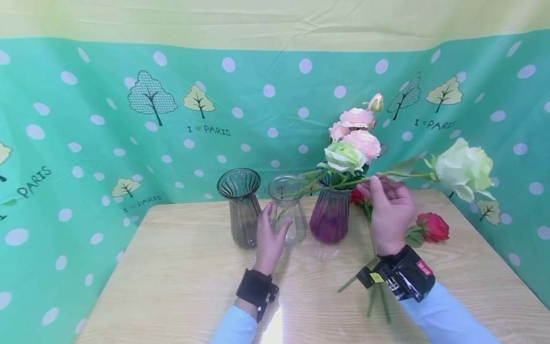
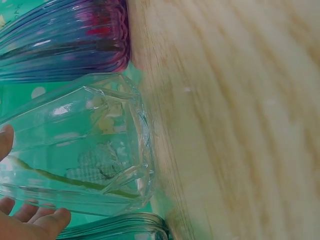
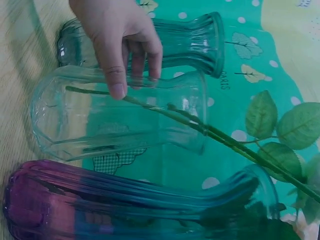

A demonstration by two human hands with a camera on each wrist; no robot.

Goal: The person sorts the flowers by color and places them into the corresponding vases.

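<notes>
The white rose leans sideways, its stem pinched in the right hand's grip, seemingly to line it up with the clear vase. The left hand's grip curls round that vase, probably steadying it beside the purple vase.

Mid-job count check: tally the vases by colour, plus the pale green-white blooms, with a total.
Grey vase: 1
Clear vase: 1
Purple vase: 1
Pale green-white blooms: 2
Total: 5
</notes>
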